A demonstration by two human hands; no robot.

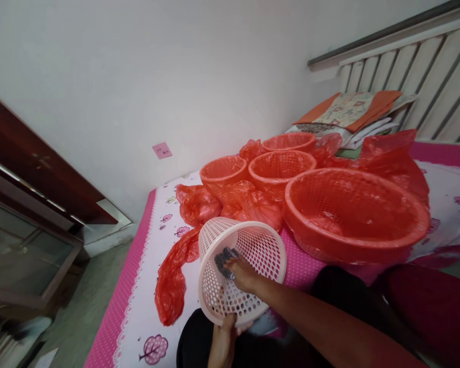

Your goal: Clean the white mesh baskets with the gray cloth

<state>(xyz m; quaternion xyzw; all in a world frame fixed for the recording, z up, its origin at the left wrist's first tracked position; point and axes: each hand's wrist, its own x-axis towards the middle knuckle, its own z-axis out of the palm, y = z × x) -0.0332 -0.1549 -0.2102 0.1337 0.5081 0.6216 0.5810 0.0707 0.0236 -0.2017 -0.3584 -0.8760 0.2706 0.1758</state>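
A pale pink plastic mesh basket (253, 240) lies tilted on its side at the near edge of the bed, mouth facing up and left. My right hand (242, 273) reaches inside it, fingers pressed on a grey cloth (224, 259) against the basket's inner wall. My left hand (223, 341) grips the basket's lower rim from below and steadies it. Both forearms come in from the bottom of the view.
Several baskets lined with red plastic bags stand behind: a large one (354, 212) at right, smaller ones (223, 171) (281, 166) (289, 141) further back. Loose red bags (172, 281) lie on the pink-edged bed sheet (138, 317). Folded bedding (348, 115) at back; cabinet (26, 240) at left.
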